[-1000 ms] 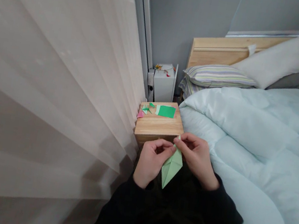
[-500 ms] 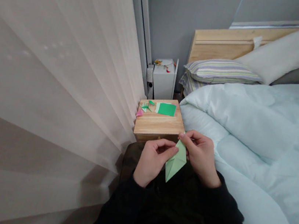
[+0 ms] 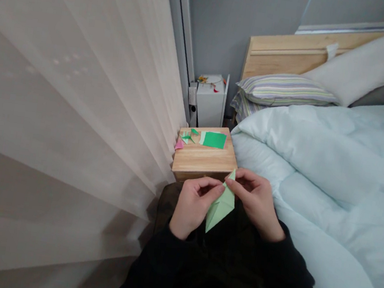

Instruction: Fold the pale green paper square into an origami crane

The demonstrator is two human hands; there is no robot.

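Note:
A light green folded paper shape [image 3: 220,208], kite-like with its point hanging down, is held over my lap. My left hand [image 3: 193,205] pinches its left upper edge with thumb and fingers closed. My right hand [image 3: 254,200] grips the top tip from the right, fingers curled. Both sleeves are black. Just beyond the hands stands a small wooden table [image 3: 204,160]. On its far part lie a dark green paper square [image 3: 214,140], small green folded pieces [image 3: 188,137] and a pink piece [image 3: 179,145].
A sheer curtain [image 3: 68,112] fills the left. A bed with a pale blue duvet [image 3: 327,168] lies to the right, with a striped pillow [image 3: 282,87] and a wooden headboard. A white box [image 3: 211,100] stands behind the table against the grey wall.
The paper has tilted slightly back to the left and both hands shifted a little on its top edges. The view moved slightly.

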